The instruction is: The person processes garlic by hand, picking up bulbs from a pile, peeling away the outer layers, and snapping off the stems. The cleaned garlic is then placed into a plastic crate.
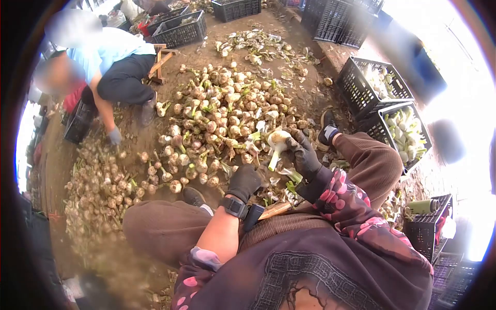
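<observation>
My right hand (pixel 306 159), in a dark glove, is closed on a garlic bulb (pixel 279 139). The bulb is white and clean, and its green stem points down toward me. Lower and to the left is my left hand (pixel 245 183), also gloved, with a watch (pixel 235 207) on the wrist. Its fingers are curled, and what they hold, if anything, is hidden. Just beyond both hands lies a heap of soil-stained garlic bulbs (pixel 222 119). Loose peelings and green stem pieces (pixel 293 176) lie between my hands.
Black crates with white bulbs (pixel 380 80) and pale green-white stalks or bulbs (pixel 405 134) stand at right. A co-worker in a light blue top (pixel 116 49) bends at upper left, one gloved hand (pixel 114 136) over more bulbs (pixel 101 186). Peelings (pixel 258 44) litter the ground ahead.
</observation>
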The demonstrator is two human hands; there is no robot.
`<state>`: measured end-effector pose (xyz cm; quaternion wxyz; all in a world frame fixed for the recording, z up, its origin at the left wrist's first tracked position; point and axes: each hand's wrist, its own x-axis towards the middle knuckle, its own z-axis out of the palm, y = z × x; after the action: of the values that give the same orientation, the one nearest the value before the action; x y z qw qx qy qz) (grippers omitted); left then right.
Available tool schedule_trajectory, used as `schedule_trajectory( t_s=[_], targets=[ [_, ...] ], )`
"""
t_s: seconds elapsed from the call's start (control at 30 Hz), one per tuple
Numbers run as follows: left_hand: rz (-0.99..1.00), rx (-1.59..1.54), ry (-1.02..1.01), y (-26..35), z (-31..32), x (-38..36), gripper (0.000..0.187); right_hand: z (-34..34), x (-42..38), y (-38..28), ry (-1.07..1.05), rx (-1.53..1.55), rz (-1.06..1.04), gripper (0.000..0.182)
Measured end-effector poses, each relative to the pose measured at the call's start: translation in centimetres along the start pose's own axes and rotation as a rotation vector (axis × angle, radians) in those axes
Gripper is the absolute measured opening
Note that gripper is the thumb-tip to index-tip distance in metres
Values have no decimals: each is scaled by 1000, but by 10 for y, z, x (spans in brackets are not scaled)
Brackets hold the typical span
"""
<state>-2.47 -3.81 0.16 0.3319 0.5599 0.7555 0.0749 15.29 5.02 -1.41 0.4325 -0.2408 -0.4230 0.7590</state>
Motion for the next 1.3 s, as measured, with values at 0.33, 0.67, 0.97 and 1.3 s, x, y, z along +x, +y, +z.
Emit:
schedule_trajectory(
  t_s=[0.33, 0.67, 0.97, 1.3],
  targets=[
    [277, -1120, 83, 20, 27, 0, 60, 32, -4, -21, -59, -1089, -396, 38],
    [214, -291, 333, 37, 7, -21, 86, 57, -3, -23, 118, -1519, -112, 40],
    [296, -189, 462, 35, 9, -22, 76, 67, -8, -29, 114, -1559, -309, 33],
    [153, -254, 470, 24, 16, -16, 65, 41, 5, -10, 204, -1515, 145, 21]
  ],
)
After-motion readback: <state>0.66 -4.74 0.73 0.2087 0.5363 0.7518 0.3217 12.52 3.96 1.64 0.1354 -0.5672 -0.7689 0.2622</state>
